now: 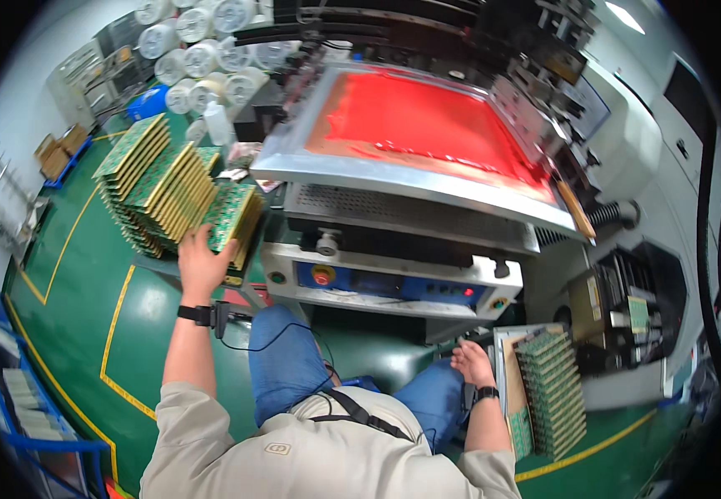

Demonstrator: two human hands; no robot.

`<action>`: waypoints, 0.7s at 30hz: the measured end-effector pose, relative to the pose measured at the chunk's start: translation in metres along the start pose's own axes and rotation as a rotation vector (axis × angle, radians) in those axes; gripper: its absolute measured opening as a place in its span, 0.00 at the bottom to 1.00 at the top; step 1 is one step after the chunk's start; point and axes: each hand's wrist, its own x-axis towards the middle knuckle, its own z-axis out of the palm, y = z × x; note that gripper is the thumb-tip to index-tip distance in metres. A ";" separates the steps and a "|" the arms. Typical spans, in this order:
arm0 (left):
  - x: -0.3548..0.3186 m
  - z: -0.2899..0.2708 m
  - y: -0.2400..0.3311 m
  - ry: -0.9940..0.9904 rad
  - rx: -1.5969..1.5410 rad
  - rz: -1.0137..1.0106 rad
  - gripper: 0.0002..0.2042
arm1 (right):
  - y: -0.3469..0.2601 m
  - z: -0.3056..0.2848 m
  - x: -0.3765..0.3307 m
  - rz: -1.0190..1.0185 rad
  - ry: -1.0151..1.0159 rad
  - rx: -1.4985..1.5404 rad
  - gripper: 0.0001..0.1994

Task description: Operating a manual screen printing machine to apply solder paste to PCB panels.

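Head view, looking down at a seated person in a beige shirt (311, 457) and blue jeans (281, 358), with both forearms coming up from the lower edge.

Nearest, the right hand (470, 363) is resting low at the person's right side, fingers loosely curled and holding nothing, just beside a white tray (502, 349). A leaning row of green boards (553, 391) is sitting in that tray, close to the hand but not touching it. A black band is showing on each wrist, and a thin cable (294, 337) is running from the left band across the lap.

Farther out, the left arm is reaching forward and to the left. The left hand (202, 262) is lying on a stack of green circuit boards (232, 220), fingers spread over its top edge and thumb out to the side. Whether it is gripping a single board cannot be told. This stack is sitting at the left front corner of the machine, with a taller fanned stack (153, 187) just behind it to the left.

Straight ahead, a control panel (385, 287) with a red button (323, 274) is facing the person. Above it a metal-framed screen covered in red ink (427, 125) is lying tilted. Farthest off, white rolls (202, 58) are stacked at the upper left, above the green floor (86, 274) with yellow lines.
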 end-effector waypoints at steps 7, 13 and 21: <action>-0.010 0.019 0.001 0.059 0.022 0.012 0.29 | -0.082 0.120 -0.046 -0.260 -0.085 -0.664 0.13; -0.018 0.022 -0.007 0.081 0.022 0.004 0.28 | -0.215 0.237 -0.049 -0.888 0.044 -1.112 0.12; -0.022 0.025 -0.006 0.091 0.021 0.014 0.26 | -0.280 0.225 0.100 -1.299 0.499 -1.460 0.17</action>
